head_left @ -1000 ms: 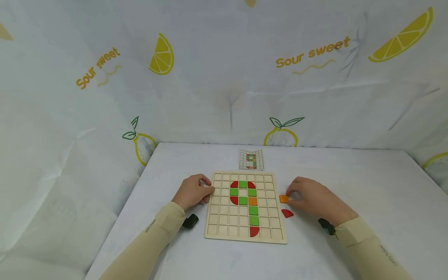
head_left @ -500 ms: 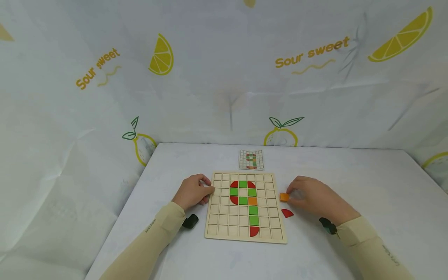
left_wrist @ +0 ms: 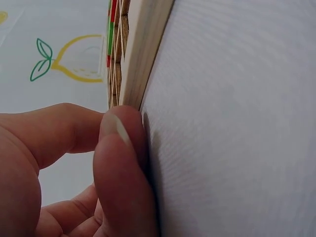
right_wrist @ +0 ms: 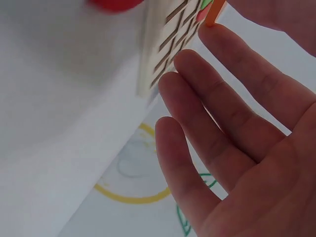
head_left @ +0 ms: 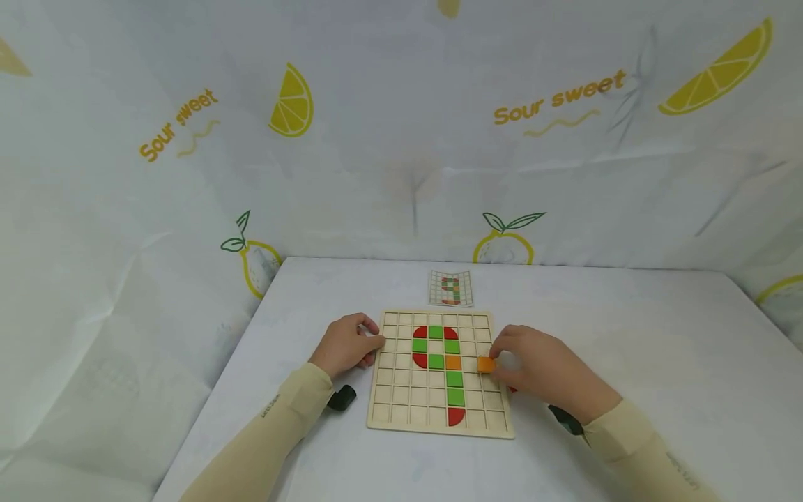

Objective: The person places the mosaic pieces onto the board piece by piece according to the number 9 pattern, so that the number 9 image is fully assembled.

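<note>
My left hand [head_left: 345, 341] holds the left edge of a wooden grid board [head_left: 401, 413] with thumb and index finger. In the left wrist view those fingertips [left_wrist: 123, 123] meet at the board's side. My right hand [head_left: 548, 364] pinches an orange square tile [head_left: 486, 364] over the board's right columns. The right wrist view shows the tile [right_wrist: 214, 13] edge-on at the index fingertip, the other fingers spread apart. Green squares, red quarter-circles and one orange square [head_left: 453, 362] form a 9-like figure in the grid. A loose red quarter-circle [head_left: 513, 390] is mostly hidden by my right hand.
Behind the board lies a small pattern card [head_left: 450, 274] with a similar coloured figure. The white table [head_left: 627, 314] extends to both sides. A lemon-printed cloth [head_left: 351, 174] hangs behind it. Dark wrist devices [head_left: 341, 398] sit under both wrists.
My right hand has lifted the orange tile from beside the board and carried it left over the right columns. It now covers most of the loose red piece. My left hand stays put.
</note>
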Demonstrator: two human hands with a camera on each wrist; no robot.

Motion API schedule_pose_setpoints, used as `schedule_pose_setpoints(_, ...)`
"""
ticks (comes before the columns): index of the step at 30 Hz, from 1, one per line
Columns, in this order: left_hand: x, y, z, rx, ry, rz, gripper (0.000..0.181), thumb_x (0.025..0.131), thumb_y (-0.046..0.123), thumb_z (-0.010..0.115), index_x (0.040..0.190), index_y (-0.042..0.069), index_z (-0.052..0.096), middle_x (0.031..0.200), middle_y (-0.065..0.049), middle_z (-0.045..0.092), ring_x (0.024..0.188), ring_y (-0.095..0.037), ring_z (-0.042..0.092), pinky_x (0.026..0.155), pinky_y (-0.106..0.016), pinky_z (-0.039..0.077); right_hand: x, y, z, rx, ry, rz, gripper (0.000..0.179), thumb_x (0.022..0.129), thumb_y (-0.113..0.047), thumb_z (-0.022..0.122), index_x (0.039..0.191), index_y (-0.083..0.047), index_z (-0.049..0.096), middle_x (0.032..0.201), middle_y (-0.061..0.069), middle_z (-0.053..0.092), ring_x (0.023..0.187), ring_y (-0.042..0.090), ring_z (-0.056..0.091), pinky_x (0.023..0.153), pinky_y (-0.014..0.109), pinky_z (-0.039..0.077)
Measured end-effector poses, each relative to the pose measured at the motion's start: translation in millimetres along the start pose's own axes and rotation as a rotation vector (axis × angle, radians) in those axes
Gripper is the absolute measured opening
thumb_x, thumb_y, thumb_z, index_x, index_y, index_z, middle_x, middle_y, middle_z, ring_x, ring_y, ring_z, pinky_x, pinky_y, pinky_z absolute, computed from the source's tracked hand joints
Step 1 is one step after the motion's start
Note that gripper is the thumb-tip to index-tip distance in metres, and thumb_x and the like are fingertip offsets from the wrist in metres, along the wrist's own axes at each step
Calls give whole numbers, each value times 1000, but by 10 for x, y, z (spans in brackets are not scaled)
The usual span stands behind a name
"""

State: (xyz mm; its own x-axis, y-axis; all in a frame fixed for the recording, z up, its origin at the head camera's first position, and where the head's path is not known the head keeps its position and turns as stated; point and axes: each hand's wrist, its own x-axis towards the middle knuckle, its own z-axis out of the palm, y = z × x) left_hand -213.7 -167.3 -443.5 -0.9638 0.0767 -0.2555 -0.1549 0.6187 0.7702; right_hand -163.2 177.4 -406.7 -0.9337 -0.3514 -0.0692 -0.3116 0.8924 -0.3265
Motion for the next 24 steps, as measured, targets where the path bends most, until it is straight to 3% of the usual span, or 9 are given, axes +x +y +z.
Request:
schedule_pose_setpoints(9, -1, 12, 8, 1, -5, 7, 18, 99, 25, 76, 110, 13, 69, 74, -5, 72, 60, -15, 66, 59, -27, 54, -76, -370, 11, -11, 16, -83, 11, 90, -27, 87, 97, -26, 78, 105, -11, 70, 95, 10, 64, 88, 38, 60)
schedule_pose_setpoints(20, -1, 9, 0, 24, 5, 10, 18, 99, 26, 76, 110, 14, 69, 74, -5, 72, 60, -15, 66, 59, -27, 54, -111, -690, 245, -83, 57, -310, 14, 84, -28, 90, 91, -22, 79, 92, -14, 66, 83, 4, 57, 78, 30, 57)
schedule_pose_setpoints(24, -5, 11, -3, 26, 4, 9, 18, 99, 26, 76, 111, 14, 69, 74, -5, 72, 60, -15, 66, 59, -27, 54, -123, -749, 281, -119, 50, -340, 16, 86, -31, 89, 92, -21, 78, 91, -13, 65, 81, 4, 54, 79, 31, 56)
